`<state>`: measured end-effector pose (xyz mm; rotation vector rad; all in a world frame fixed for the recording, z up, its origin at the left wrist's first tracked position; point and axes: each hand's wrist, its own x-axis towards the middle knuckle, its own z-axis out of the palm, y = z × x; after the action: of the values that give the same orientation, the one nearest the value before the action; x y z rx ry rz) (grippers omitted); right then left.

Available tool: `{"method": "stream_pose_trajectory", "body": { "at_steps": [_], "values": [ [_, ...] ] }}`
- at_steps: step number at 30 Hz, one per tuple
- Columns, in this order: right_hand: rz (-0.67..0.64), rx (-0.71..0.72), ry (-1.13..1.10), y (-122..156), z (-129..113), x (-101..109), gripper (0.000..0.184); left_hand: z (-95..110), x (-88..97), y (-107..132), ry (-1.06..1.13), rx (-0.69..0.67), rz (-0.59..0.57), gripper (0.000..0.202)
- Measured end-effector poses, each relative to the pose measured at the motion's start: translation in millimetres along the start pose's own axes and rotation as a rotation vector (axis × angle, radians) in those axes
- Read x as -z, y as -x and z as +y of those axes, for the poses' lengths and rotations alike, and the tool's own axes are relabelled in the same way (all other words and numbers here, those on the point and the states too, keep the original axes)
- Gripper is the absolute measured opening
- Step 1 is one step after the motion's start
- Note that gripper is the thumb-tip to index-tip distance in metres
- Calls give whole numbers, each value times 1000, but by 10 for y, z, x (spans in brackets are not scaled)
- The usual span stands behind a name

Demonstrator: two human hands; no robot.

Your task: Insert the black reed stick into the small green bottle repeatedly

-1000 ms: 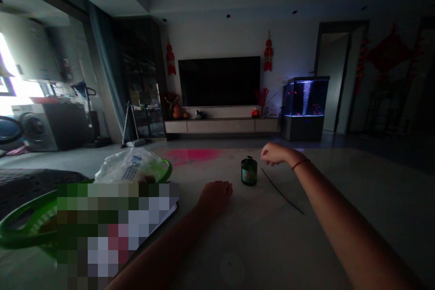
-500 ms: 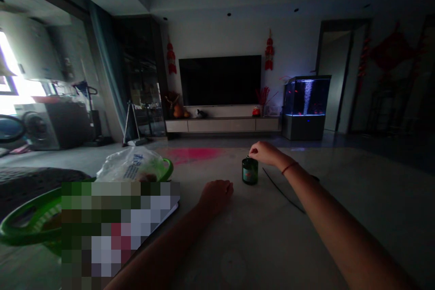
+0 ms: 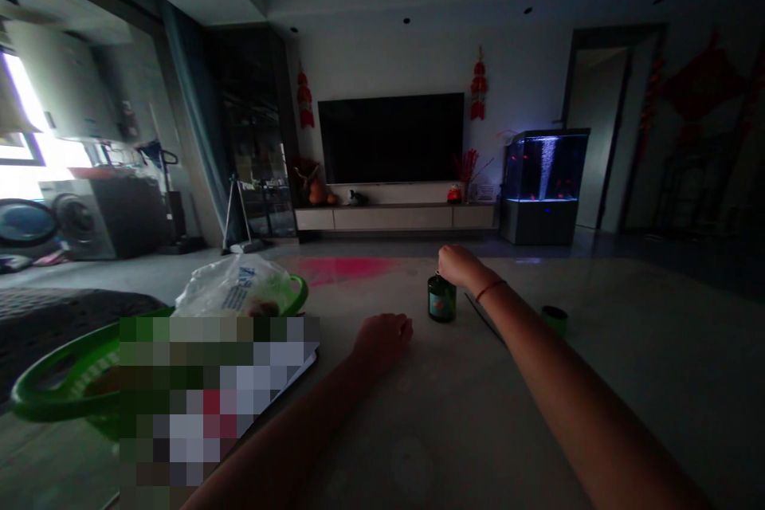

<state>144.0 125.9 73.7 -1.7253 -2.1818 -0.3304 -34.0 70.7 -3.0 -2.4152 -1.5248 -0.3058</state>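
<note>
A small dark green jar (image 3: 441, 299) stands on the pale table (image 3: 454, 414) in a dim room. My right hand (image 3: 457, 265) reaches out over the jar, its fingers curled down onto the jar's top. What they pinch there is too dark to make out. My left hand (image 3: 382, 336) rests on the table as a loose fist, a little left of and nearer than the jar. A thin dark stick (image 3: 481, 315) lies on the table under my right forearm. A small green cap (image 3: 555, 319) sits to the right of that arm.
A green basket (image 3: 77, 374) with a plastic bag (image 3: 236, 289) in it stands at the left, with a blurred patch in front of it. Beyond the table are a television (image 3: 391, 137), a low cabinet (image 3: 394, 217), a lit fish tank (image 3: 545, 167) and washing machines (image 3: 77, 215).
My right hand moved left from beside the jar to over its top and closed down on it. The green cap has come into view at the right. My left hand stayed put.
</note>
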Motion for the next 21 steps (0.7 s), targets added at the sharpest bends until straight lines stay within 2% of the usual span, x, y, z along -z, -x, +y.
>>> {"method": "stream_pose_trajectory", "body": {
  "at_steps": [7, 16, 21],
  "values": [
    [1, -8, 25, 33, -59, 31, 23, 4, 5, -2, -3, -4, -1, 40],
    [-26, -182, 26, -22, -107, 13, 25, 4, 9, -7, 28, 8, -28, 38],
    [-34, -207, 19, -5, -112, 28, 27, 9, 18, 1, 32, 0, -17, 39]
  ]
}}
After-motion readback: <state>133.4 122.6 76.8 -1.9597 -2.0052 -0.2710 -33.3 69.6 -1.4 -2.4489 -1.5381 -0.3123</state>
